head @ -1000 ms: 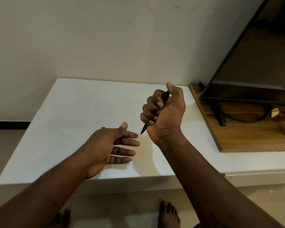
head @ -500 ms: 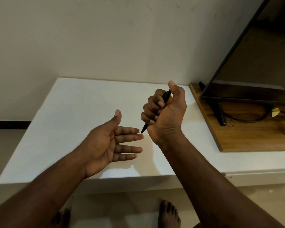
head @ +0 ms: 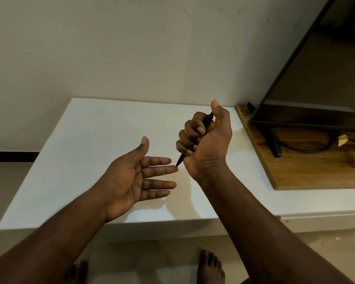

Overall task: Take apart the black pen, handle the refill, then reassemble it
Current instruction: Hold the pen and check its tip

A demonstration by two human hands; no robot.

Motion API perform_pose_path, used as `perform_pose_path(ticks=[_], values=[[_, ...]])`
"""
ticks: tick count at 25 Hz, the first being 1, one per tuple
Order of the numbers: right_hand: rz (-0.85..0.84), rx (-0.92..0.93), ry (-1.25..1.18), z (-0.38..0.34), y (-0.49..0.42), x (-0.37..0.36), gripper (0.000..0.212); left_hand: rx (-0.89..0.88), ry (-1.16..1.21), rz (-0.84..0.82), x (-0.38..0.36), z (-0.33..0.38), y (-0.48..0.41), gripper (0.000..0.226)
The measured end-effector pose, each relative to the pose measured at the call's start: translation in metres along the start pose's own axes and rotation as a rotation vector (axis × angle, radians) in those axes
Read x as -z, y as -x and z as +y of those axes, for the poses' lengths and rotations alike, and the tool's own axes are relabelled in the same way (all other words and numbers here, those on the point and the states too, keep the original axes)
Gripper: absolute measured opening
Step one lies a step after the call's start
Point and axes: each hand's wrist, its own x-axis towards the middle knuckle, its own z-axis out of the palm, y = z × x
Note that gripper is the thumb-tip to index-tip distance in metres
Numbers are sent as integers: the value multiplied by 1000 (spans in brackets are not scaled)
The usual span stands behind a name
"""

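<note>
My right hand [head: 207, 140] grips the black pen [head: 207, 121] in a fist above the white table [head: 86, 140], thumb raised. The pen slants down to the left, and its pointed tip pokes out below the fist. That tip meets the middle fingertip of my left hand [head: 135, 177]. The left hand is palm up with straight, spread fingers and holds nothing. Most of the pen's barrel is hidden inside the fist. No separate refill shows.
A wooden board [head: 307, 160] lies on the table at the right, carrying a dark screen [head: 316, 83] on a black stand with a cable. A pale wall stands behind. My bare feet [head: 211, 267] are on the floor below the table's front edge.
My left hand has turned palm up, spread its fingers and moved right until a fingertip meets the pen's tip. The right hand has barely moved.
</note>
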Motion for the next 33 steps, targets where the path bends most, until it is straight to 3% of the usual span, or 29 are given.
perform_pose_path(ticks=[33], values=[[-1,0,-33,-1,-1,-3,54,-1,-2,1,4,0,-2,73]])
